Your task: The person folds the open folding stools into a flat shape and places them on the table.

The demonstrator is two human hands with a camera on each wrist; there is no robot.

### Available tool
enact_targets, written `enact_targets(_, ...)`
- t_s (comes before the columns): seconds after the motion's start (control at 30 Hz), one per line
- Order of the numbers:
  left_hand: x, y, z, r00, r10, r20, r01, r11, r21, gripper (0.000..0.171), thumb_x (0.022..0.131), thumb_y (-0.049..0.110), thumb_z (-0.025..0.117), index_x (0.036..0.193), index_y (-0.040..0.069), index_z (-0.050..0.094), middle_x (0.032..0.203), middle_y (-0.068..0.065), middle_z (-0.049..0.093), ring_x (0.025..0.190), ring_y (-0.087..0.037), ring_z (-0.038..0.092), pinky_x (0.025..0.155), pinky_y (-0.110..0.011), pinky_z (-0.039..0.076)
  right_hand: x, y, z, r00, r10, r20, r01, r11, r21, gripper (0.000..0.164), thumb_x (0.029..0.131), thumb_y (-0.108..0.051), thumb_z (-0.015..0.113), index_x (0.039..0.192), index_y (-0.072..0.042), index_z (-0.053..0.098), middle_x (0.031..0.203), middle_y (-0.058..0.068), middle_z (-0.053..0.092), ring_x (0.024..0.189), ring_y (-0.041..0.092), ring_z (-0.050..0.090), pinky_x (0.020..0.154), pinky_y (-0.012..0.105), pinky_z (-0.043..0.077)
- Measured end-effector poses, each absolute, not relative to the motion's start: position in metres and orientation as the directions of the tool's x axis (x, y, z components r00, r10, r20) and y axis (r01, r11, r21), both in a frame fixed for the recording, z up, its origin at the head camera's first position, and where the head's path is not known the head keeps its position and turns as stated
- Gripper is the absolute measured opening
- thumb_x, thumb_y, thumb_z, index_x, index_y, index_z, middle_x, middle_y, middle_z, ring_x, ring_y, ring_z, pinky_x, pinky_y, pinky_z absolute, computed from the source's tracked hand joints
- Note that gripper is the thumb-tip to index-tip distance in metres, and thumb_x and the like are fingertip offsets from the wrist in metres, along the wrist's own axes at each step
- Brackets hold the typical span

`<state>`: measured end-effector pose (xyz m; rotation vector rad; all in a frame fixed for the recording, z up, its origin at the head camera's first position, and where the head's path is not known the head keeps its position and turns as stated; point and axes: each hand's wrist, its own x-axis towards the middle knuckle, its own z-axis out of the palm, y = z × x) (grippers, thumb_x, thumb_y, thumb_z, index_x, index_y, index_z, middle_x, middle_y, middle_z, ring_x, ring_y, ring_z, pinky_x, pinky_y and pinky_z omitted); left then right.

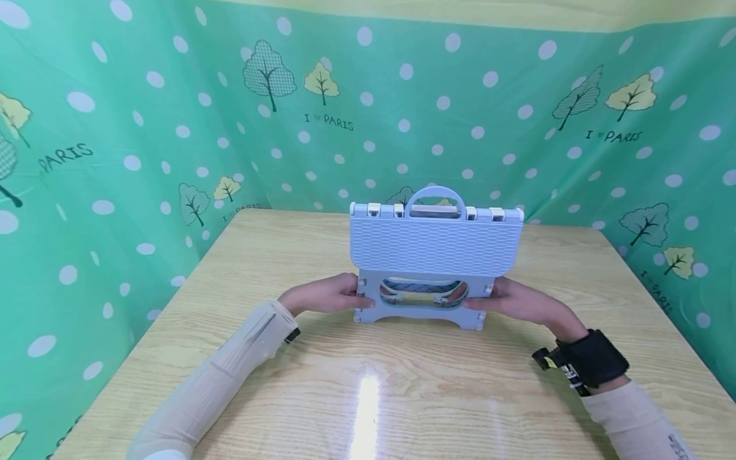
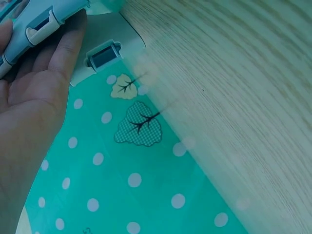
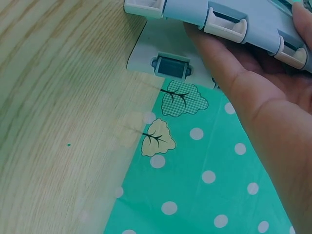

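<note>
A pale blue plastic folding stool [image 1: 431, 246] stands partly folded on the table, its textured panel facing me and its arched carry handle [image 1: 437, 191] on top. From the left side, my left hand [image 1: 330, 294] grips the lower leg panel, thumb on the front face. Opposite it, my right hand [image 1: 523, 301] holds the right edge of that panel, its thumb near the oval cut-out. In the left wrist view, hinge clips [image 2: 43, 28] show beside the left palm [image 2: 41, 90]. The right wrist view has the stool's clipped edge [image 3: 226, 24] lying across the right fingers.
The wooden table [image 1: 276, 396] extends around the stool, with a bright light reflection in front. A green dotted curtain [image 1: 322, 153] with tree prints hangs behind the table and along both sides. A black strap [image 1: 593, 359] with a small device sits on the right wrist.
</note>
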<state>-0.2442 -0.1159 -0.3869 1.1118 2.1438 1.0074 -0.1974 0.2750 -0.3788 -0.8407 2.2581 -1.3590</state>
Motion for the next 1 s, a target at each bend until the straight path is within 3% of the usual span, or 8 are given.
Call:
enact_targets(0.17,-0.2443,-0.1159,-0.3857,-0.529,0.841,-0.112,0.458,0.394,0.797,0.031,0.103,0.016,0.055,0.133,0.006,0.058,0.077,-0.010,0.054,0.052,-0.008,0.027,0.051,-0.023,0.029,-0.1986,0.2749,-0.3774,-0.740,-0.672,-0.025,-0.302,0.365,-0.881,0.057,0.102,-0.013,0.057,0.151,-0.005,0.029,0.135,0.018,0.056,0.119,0.019,0.058,0.094,0.028,0.049)
enact_targets(0.27,-0.2446,-0.1159,-0.3857,-0.530,0.840,-0.115,0.458,0.397,0.796,0.031,0.103,0.016,0.054,0.132,0.006,0.058,0.080,-0.010,0.058,0.052,-0.008,0.027,0.051,-0.023,0.028,-0.2003,0.2753,-0.3775,-0.727,-0.686,-0.022,-0.306,0.353,-0.884,0.056,0.103,-0.012,0.055,0.151,-0.005,0.028,0.135,0.017,0.056,0.120,0.018,0.058,0.095,0.028,0.048)
enact_targets(0.5,-0.2468,-0.1164,-0.3873,-0.522,0.845,-0.116,0.458,0.392,0.798,0.031,0.104,0.018,0.053,0.132,0.006,0.059,0.087,-0.011,0.064,0.051,-0.008,0.024,0.049,-0.023,0.027,-0.2032,0.2753,-0.3776,-0.705,-0.709,-0.021,-0.320,0.345,-0.882,0.028,0.104,-0.010,0.052,0.130,0.000,0.054,0.134,0.018,0.055,0.120,0.015,0.056,0.095,0.027,0.047)
enact_targets(0.63,-0.2478,-0.1160,-0.3867,-0.516,0.850,-0.109,0.459,0.381,0.802,0.037,0.104,0.018,0.053,0.139,0.007,0.054,0.108,-0.004,0.070,0.051,-0.008,0.025,0.050,-0.024,0.029,-0.2027,0.2756,-0.3767,-0.707,-0.707,-0.039,-0.316,0.364,-0.876,0.029,0.104,-0.012,0.053,0.131,-0.002,0.055,0.133,0.019,0.053,0.117,0.016,0.056,0.093,0.029,0.049)
enact_targets(0.73,-0.2479,-0.1161,-0.3864,-0.517,0.849,-0.111,0.454,0.381,0.805,0.039,0.104,0.018,0.053,0.141,0.007,0.052,0.113,-0.003,0.070,0.052,-0.009,0.026,0.051,-0.024,0.029,-0.2025,0.2760,-0.3766,-0.703,-0.710,-0.042,-0.317,0.366,-0.875,0.029,0.104,-0.012,0.053,0.132,-0.003,0.055,0.133,0.019,0.053,0.117,0.016,0.057,0.092,0.030,0.049)
enact_targets(0.93,-0.2473,-0.1171,-0.3874,-0.525,0.843,-0.118,0.437,0.386,0.812,0.036,0.103,0.019,0.055,0.137,0.006,0.055,0.091,-0.005,0.065,0.052,-0.008,0.026,0.050,-0.023,0.028,-0.2033,0.2760,-0.3787,-0.688,-0.726,-0.005,-0.352,0.340,-0.872,0.026,0.102,-0.008,0.055,0.128,-0.004,0.057,0.132,0.017,0.056,0.117,0.015,0.058,0.092,0.030,0.050)
enact_targets(1.0,-0.2474,-0.1171,-0.3876,-0.528,0.841,-0.116,0.449,0.393,0.803,0.029,0.102,0.021,0.057,0.125,0.004,0.061,0.077,-0.003,0.057,0.051,-0.008,0.027,0.050,-0.023,0.028,-0.2030,0.2759,-0.3782,-0.682,-0.731,0.024,-0.385,0.331,-0.861,0.029,0.101,-0.007,0.057,0.130,-0.005,0.056,0.132,0.017,0.058,0.118,0.015,0.058,0.091,0.031,0.051)
